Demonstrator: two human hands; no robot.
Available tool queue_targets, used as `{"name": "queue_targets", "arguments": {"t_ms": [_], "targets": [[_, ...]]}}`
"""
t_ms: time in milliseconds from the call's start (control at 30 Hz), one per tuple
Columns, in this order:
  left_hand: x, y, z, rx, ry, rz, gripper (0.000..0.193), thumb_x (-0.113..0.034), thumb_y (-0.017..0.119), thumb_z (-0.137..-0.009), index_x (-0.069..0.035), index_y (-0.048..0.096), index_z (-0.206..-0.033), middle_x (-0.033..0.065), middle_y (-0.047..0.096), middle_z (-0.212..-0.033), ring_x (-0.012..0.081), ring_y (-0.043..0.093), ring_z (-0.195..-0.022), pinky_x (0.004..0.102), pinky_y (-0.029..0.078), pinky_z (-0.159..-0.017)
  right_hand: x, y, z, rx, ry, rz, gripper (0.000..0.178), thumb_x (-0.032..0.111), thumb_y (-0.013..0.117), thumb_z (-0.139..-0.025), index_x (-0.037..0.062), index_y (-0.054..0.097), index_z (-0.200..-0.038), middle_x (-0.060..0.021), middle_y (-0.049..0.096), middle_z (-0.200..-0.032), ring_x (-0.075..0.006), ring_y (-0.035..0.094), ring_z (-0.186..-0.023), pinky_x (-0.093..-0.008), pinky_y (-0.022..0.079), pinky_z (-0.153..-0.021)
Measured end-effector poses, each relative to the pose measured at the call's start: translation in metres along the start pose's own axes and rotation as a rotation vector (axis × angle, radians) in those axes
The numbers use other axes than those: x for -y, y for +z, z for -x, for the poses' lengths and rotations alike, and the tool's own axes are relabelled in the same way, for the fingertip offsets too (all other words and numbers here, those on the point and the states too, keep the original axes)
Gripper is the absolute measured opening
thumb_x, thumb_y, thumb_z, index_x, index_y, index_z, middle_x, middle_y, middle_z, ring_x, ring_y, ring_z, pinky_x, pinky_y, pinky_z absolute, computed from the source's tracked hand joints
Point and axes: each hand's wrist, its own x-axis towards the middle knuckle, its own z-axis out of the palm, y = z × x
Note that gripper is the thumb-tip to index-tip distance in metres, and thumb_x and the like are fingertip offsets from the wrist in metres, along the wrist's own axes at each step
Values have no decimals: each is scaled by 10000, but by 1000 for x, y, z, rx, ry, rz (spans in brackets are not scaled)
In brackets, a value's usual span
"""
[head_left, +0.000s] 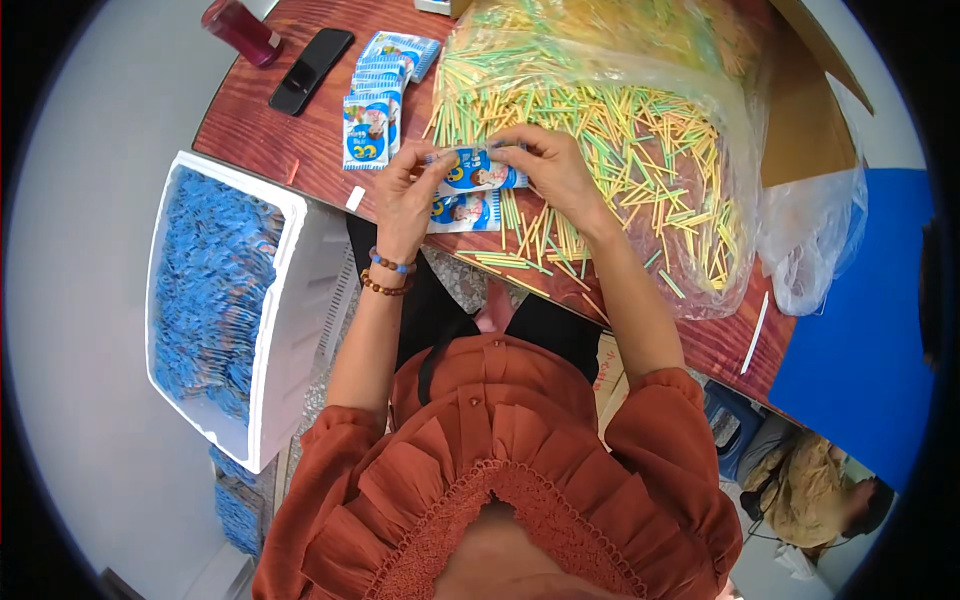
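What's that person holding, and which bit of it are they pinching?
A flat, rectangular, blue-and-white plastic-looking packet. The left grip pinches its left end; the right grip pinches its top edge, right of the middle.

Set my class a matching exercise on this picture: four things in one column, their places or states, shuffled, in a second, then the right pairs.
Column one
1. Phone
2. Upper blue packet
3. White box
4. Beaded bracelets

Column two
A. Around the left wrist
B. Filled with many small blue packets
C. On the table, near a red container
D. Held by the left hand and right hand

Right pairs: 1-C, 2-D, 3-B, 4-A
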Motion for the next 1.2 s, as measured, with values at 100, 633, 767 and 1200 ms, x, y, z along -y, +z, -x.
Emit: {"name": "queue_targets", "arguments": {"t_ms": [100,633,767,1200], "targets": [[-9,20,0,-7,-103,438,98,-101,652,-898,-26,650,-961,-8,652,-840,33,584,-769,197,463,-652,-4,-7,13,-53,347,-616,77,33,648,-876,-16,650,-935,-26,655,-822,-53,597,-734,-195,474,-621],[9,82,17,-157,-214,634,117,-101,606,-934,-7,658,-979,19,670,-895,66,606,-757,217,483,-678,9,-15,59,-355,343,-583,141,141,687,-877,34,681,-786,74,559,-674,9,402,-588,-172,290,-510],[5,86,20,-184,-149,468,128,-98,632,-923,17,679,-954,-31,644,-838,6,515,-715,174,408,-621,1,-26,61,-210,424,-699,147,155,659,-903,12,680,-878,40,622,-753,1,503,-677,-167,385,-577],[1,90,19,-174,-325,675,160,-166,589,-959,-39,663,-898,-16,650,-836,27,548,-693,206,440,-631,27,-55,74,-271,91,-257,196,103,636,-864,40,632,-1050,-71,597,-1133,-171,539,-1100,-303,425,-930]]}}
